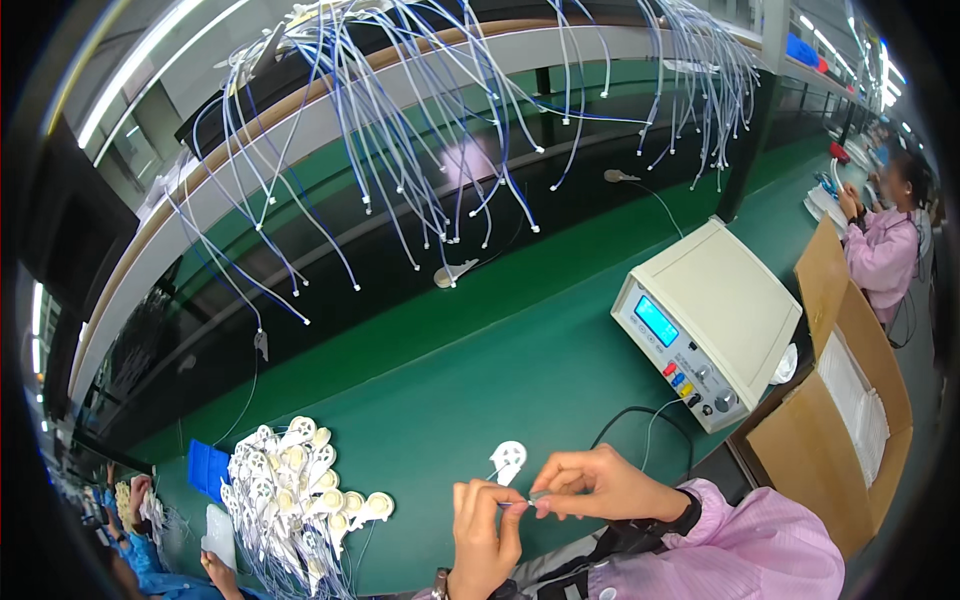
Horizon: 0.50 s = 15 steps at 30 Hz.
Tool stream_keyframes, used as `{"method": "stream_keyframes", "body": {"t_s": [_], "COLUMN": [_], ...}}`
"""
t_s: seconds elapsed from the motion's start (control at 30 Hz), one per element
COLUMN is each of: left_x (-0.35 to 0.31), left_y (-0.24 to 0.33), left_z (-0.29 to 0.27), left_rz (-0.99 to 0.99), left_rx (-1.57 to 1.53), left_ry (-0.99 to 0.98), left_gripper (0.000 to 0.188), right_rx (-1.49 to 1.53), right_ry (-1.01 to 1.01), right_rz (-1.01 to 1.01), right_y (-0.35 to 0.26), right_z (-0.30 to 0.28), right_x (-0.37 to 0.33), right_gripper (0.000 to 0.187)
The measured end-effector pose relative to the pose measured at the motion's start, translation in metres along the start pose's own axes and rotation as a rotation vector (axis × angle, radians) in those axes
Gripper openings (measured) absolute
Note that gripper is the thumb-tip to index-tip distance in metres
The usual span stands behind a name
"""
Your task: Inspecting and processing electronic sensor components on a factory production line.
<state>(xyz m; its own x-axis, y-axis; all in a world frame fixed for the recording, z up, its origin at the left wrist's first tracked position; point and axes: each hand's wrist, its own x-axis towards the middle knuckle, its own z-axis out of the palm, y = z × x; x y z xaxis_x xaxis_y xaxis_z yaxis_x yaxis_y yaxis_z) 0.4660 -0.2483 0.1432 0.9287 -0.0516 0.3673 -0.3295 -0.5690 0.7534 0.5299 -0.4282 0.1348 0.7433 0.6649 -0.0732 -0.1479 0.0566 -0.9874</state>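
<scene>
Close together above the green bench, my two hands meet fingertip to fingertip. My left hand (pixel 482 532) is closed in a pinch on a thin wire (pixel 507 503). Opposite it, my right hand (pixel 608 487) pinches a small pale connector (pixel 536 497), which the fingertips partly cover. Whether the wire is seated in the connector is too small to tell. Just beyond my hands lies a white round part with a tapered end (pixel 509 460), its thin wire leading toward my left hand.
Left, wired white round parts (pixel 295 480) are heaped beside a blue bin (pixel 208 470). A beige meter (pixel 710 310) with a lit screen stands right, near an open cardboard box (pixel 800 450). White-tipped cables (pixel 400 150) hang from the shelf. Co-workers, one in a pink sleeve (pixel 885 250), sit on both sides.
</scene>
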Motion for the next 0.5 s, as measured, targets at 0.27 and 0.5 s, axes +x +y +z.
{"method": "stream_keyframes", "body": {"t_s": [0.27,0.5], "left_x": [-0.024,-0.048], "left_y": [-0.054,-0.052], "left_z": [0.009,0.030], "left_rz": [-0.220,0.275], "left_rx": [-0.161,0.150], "left_ry": [-0.010,-0.150], "left_gripper": [0.015,0.025], "right_rx": [-0.191,0.007], "right_ry": [-0.066,0.184], "right_rz": [0.127,0.050], "right_y": [0.030,0.038], "right_z": [0.006,-0.005], "right_x": [-0.004,-0.004], "right_gripper": [0.018,0.014]}}
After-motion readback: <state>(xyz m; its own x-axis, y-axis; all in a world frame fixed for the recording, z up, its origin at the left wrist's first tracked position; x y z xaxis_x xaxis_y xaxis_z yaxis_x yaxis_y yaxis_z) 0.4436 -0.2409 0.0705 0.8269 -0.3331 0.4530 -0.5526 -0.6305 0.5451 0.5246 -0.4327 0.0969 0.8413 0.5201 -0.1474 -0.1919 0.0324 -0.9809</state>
